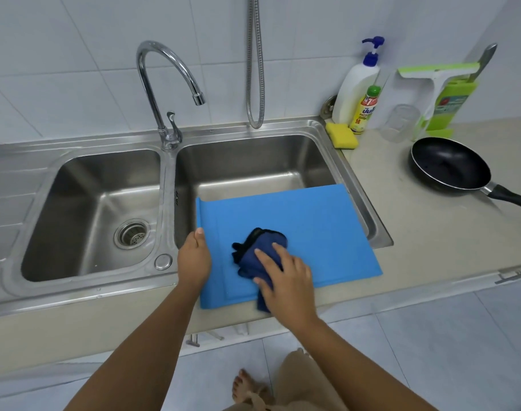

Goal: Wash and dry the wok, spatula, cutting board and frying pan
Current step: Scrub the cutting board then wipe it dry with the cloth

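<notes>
A blue cutting board [312,226] lies flat across the front of the right sink basin [253,161], its near end on the counter edge. My left hand [194,256] grips the board's left edge. My right hand [286,277] presses a dark blue cloth [253,256] flat onto the board near its front left. A black frying pan [449,164] sits on the counter at the right, handle pointing right. A metal utensil handle [486,62] sticks up from a green rack at the back right; its head is hidden.
The left sink basin [84,215] holds only a drain strainer [132,233]. A curved tap [164,93] stands between the basins. A yellow sponge [341,134], soap bottles [357,81], a clear jar [400,123] and a green squeegee [431,81] line the back right.
</notes>
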